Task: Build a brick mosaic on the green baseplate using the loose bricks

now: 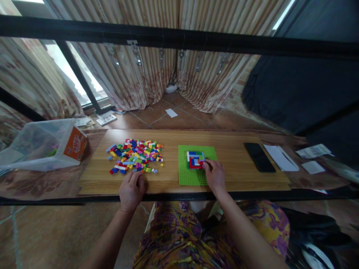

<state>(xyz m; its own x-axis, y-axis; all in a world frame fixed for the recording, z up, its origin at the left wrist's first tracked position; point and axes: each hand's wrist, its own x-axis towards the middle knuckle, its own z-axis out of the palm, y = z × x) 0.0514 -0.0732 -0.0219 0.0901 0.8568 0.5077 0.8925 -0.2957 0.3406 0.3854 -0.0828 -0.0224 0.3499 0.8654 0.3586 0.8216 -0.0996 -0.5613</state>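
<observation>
A green studded baseplate (185, 177) lies on the wooden board, right of centre. On it stands a low, squarish build of toy bricks (195, 160) in red, blue, white and green. My right hand (215, 175) reaches over the plate's right side, thumb and index finger closed on a brick at the build's right edge. To the left spreads a loose pile of small multicoloured toy bricks (137, 155). My left hand (131, 189) rests at the pile's near edge with its fingers curled down. Whatever lies under those fingers is hidden.
A clear plastic box (42, 144) with an orange label stands at the far left. A black phone (259, 157) lies right of the plate, beside white paper (280, 157). A dark bar (179, 37) crosses above the table.
</observation>
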